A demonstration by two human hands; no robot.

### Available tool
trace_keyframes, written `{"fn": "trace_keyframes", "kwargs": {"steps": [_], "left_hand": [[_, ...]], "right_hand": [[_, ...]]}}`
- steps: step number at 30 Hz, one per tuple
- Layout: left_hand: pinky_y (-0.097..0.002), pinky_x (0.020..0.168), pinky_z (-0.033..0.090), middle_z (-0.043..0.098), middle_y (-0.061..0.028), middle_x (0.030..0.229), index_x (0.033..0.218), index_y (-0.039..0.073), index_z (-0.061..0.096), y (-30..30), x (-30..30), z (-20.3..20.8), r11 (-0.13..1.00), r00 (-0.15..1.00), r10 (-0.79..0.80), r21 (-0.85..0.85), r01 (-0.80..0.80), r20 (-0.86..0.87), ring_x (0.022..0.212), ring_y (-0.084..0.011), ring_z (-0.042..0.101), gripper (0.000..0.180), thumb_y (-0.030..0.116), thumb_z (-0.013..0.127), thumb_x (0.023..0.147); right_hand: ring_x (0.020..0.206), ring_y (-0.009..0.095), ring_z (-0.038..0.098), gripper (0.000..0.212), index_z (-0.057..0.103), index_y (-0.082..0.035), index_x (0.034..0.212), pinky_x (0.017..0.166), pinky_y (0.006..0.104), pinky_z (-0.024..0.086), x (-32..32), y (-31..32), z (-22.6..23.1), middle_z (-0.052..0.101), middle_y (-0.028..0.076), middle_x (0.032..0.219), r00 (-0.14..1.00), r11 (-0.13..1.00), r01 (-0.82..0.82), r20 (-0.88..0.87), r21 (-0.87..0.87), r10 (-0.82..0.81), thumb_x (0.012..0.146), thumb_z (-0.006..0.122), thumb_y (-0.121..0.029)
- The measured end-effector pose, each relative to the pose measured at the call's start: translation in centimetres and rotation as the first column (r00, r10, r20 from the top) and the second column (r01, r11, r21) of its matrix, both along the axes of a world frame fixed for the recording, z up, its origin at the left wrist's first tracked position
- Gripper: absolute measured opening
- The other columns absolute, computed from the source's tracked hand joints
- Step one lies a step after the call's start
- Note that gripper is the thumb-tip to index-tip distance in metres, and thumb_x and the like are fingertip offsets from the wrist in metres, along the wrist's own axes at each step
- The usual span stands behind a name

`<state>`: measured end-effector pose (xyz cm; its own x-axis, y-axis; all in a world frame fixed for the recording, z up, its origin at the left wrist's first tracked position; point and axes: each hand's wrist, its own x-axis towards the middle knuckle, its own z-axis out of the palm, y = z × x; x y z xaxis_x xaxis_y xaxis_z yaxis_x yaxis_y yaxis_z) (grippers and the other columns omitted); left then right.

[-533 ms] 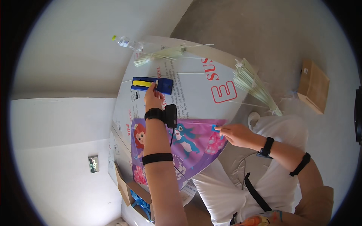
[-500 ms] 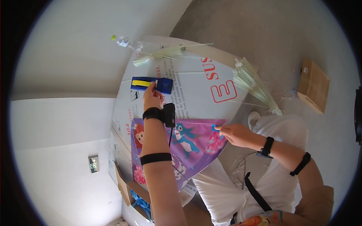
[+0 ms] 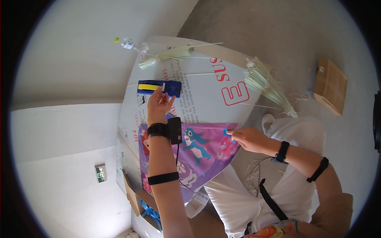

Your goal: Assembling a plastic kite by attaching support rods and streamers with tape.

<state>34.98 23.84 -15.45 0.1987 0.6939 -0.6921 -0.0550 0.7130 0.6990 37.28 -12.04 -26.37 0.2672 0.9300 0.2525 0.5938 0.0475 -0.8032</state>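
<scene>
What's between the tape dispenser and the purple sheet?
In the head view, the left hand lies between them, with bare printed board beside it.

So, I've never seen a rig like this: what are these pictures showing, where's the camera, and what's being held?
There's no robot here: these are a person's bare hands, with black straps on the forearms. The pictures come from a wide fisheye camera on the person's head, looking down, so straight edges bend.

On the pale printed surface lie a purple picture sheet, a blue tape dispenser with yellow tape and two bundles of thin pale rods.

The right hand pinches the sheet's right corner, at a small blue patch. The left hand is at the dispenser's near edge; I can't tell whether it grips anything.
</scene>
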Motion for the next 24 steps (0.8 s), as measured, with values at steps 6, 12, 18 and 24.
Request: {"fn": "trace_keyframes", "kwargs": {"steps": [6,12,18,24], "left_hand": [[-0.0411,0.089,0.05,0.058,0.0002,0.087,0.092,0.011,0.068,-0.7,0.2,-3.1,0.997,0.996,0.021,0.067,-0.026,0.081,0.088,-0.0161,0.058,0.013,0.021,0.075,0.086],[-0.0322,0.089,0.048,0.062,-0.0006,0.089,0.095,0.011,0.069,-0.7,1.0,-6.3,0.983,0.988,0.004,0.18,-0.033,0.156,0.093,-0.0173,0.06,0.017,0.023,0.076,0.085],[-0.0269,0.066,0.048,0.06,0.0045,0.069,0.078,0.017,0.063,1.0,-0.1,-9.7,0.925,0.998,0.016,0.378,-0.038,0.061,0.069,-0.0107,0.06,0.025,0.03,0.084,0.079],[-0.025,0.063,0.048,0.06,-0.0006,0.071,0.078,0.011,0.063,2.7,-2.2,-10.1,0.923,0.947,-0.04,0.352,0.158,-0.32,0.067,-0.0124,0.059,0.022,0.017,0.084,0.075]], "right_hand": [[0.088,0.028,0.068,0.013,0.059,-0.002,0.093,0.072,0.0387,0.057,0.1,0.1,0.7,0.067,0.006,0.121,1.0,1.0,0.003,0.016,0.02,-0.004,0.081,0.063,0.002],[0.09,0.028,0.068,0.016,0.062,-0.001,0.099,0.072,0.0399,0.055,0.2,-0.2,0.5,0.068,0.01,0.118,1.0,1.0,-0.007,0.028,0.001,0.007,0.083,0.062,-0.001],[0.094,0.032,0.067,0.013,0.059,-0.002,0.095,0.071,0.0407,0.056,-0.8,-0.1,0.1,0.066,0.009,0.122,0.999,0.996,0.007,0.052,0.086,-0.012,0.082,0.06,0.0],[0.098,0.032,0.066,0.012,0.058,0.0,0.096,0.073,0.0433,0.056,-1.8,1.3,0.0,0.065,0.009,0.122,0.998,0.996,-0.062,0.014,0.067,0.061,0.084,0.058,-0.002]]}}
